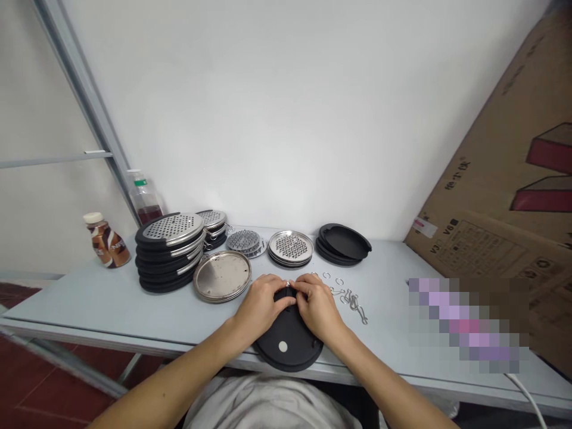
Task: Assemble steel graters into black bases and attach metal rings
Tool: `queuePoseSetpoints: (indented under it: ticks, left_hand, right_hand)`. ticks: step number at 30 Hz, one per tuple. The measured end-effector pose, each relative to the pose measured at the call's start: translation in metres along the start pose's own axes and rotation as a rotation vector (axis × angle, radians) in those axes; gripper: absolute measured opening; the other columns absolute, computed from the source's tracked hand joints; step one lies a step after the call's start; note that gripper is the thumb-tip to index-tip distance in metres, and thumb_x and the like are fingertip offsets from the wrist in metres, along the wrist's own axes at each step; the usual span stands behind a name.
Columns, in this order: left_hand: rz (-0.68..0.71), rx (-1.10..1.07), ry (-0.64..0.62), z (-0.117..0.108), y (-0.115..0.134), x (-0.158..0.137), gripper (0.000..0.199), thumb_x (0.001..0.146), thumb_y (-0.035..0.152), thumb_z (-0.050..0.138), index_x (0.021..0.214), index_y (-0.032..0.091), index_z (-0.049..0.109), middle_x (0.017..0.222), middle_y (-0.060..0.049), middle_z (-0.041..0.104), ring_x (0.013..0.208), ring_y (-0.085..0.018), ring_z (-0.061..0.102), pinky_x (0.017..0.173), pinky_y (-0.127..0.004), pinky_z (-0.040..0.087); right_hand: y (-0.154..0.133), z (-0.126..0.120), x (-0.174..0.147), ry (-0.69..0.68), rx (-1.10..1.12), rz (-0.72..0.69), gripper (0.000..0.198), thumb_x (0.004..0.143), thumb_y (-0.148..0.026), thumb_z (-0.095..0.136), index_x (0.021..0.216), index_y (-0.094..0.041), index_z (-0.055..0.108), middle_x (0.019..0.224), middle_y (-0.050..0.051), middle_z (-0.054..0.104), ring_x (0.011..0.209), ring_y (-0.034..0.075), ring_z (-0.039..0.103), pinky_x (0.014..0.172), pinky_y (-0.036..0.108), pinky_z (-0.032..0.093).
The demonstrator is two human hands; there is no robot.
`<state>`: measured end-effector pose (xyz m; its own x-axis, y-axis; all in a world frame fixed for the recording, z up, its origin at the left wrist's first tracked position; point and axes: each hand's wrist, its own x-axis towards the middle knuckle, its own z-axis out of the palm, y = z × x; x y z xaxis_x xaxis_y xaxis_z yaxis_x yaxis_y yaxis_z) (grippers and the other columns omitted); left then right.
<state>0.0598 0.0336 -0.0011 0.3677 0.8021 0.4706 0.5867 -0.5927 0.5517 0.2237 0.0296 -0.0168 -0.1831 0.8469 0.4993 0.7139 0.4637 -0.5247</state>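
Observation:
A black round base (286, 342) with a pale round spot lies at the table's front edge, partly hidden by my hands. My left hand (264, 300) closes on its far rim, thumb pressed over the top. Beside it my right hand (318, 302) is closed too, its fingertips meeting the left ones at a small shiny metal piece (288, 284) on the rim. What kind of piece it is cannot be made out between the fingers. Close to the right hand lie loose metal hooks (354, 300) and thin rings (339, 281).
Stacked graters (172, 250) with black rims stand at left, near metal discs (222, 274). Behind are grating plates (291, 246), smaller perforated discs (243, 240) and black bases (346, 243). Two bottles (107, 241) stand far left; a large cardboard box (500, 196) leans at right.

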Motion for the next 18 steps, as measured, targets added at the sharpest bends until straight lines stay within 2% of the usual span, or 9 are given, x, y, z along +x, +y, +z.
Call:
queuePoseSetpoints:
  ticks: [9,18]
  left_hand:
    - [-0.115,-0.016,0.009,0.0003,0.0008,0.0010,0.020,0.074,0.022,0.081,0.089,0.016,0.072,0.084,-0.004,0.071,0.077,-0.020,0.065,0.073,-0.030,0.049]
    - [-0.025,0.004,-0.022,-0.0013,0.0012,0.0004,0.012,0.078,0.021,0.078,0.088,0.016,0.073,0.090,-0.005,0.072,0.085,-0.021,0.066,0.080,-0.031,0.050]
  right_hand:
    - [-0.0020,-0.0025,-0.0024,0.008,0.011,-0.011,0.033,0.081,0.002,0.049,0.088,-0.017,0.075,0.086,0.006,0.067,0.086,0.021,0.057,0.082,0.034,0.046]
    - [-0.0027,-0.0018,-0.0009,-0.009,-0.003,-0.017,0.033,0.080,0.002,0.049,0.086,-0.017,0.075,0.084,0.007,0.066,0.084,0.022,0.056,0.082,0.035,0.046]
